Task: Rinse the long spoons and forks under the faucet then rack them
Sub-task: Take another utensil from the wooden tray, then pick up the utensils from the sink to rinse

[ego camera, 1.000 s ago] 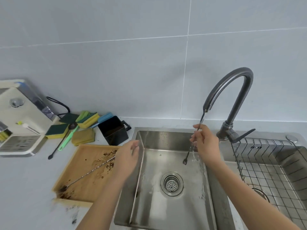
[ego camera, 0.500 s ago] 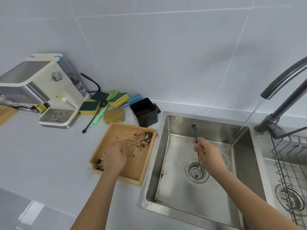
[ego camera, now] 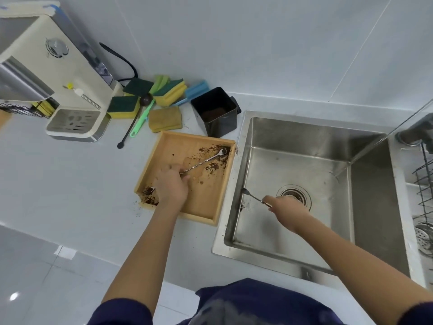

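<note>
My left hand (ego camera: 172,184) rests in the wooden tray (ego camera: 164,146), fingers closed around the twisted handle of a long metal utensil (ego camera: 206,160) whose far end lies in brown grounds. My right hand (ego camera: 287,211) is low in the steel sink (ego camera: 304,130), gripping a second long utensil (ego camera: 251,196) whose free end points left toward the sink wall. A thin stream of water (ego camera: 372,146) runs slantwise from the faucet (ego camera: 416,130) at the right edge. The wire rack (ego camera: 423,184) shows partly at the far right.
A black container (ego camera: 216,113) stands behind the tray. Sponges (ego camera: 164,102), a green brush and a black long-handled scoop (ego camera: 131,126) lie by a cream appliance (ego camera: 58,73) at the left. The sink drain (ego camera: 294,195) sits just behind my right hand. Brown grounds dirty the tray.
The view swung left and down. My right hand left the faucet stream and dropped to the sink floor with its utensil. My left hand moved into the tray and closed on the utensil there.
</note>
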